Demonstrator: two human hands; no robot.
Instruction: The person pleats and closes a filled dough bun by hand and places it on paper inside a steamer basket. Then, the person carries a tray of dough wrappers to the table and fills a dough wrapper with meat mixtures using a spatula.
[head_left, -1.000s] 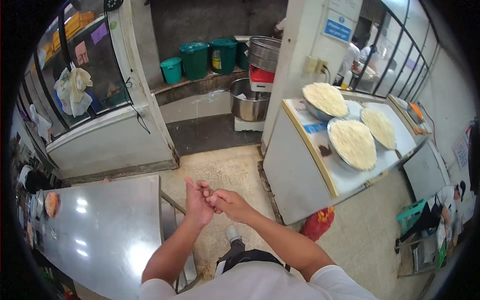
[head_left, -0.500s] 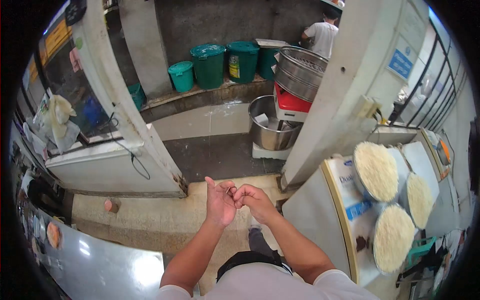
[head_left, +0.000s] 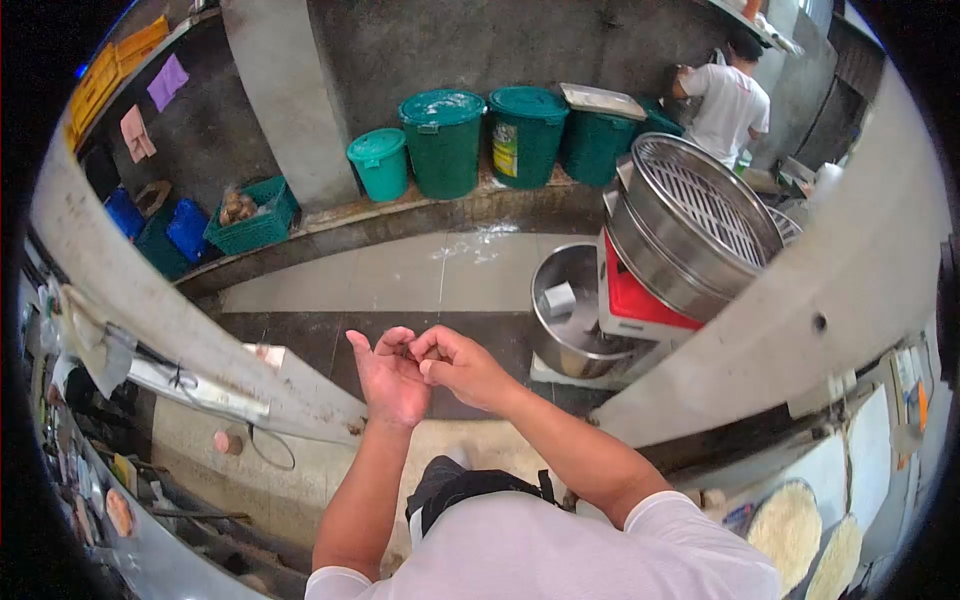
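Both my hands are raised together in front of my body, above the doorway floor. My left hand [head_left: 395,386] is turned palm up, thumb stretched out and fingers apart, slightly bent. Against its fingertips rests my right hand [head_left: 468,371], its fingers curled and closed. Whatever the right fingers may pinch is too small or hidden to make out. Beyond the hands, to the right, stands a steel mixing bowl [head_left: 556,335] with a white block-like object [head_left: 560,298] inside.
Walls [head_left: 190,300] [head_left: 770,350] flank the doorway. Several green lidded bins [head_left: 443,150] line a ledge. Steel steamer trays [head_left: 690,235] sit on a red and white machine [head_left: 640,290]. A person [head_left: 725,110] works at back right. Round trays of white shreds [head_left: 785,535] lie lower right.
I have moved forward into the doorway, so the bins and mixing bowl look nearer and the white trays have slid toward the lower right. My hands stay together.
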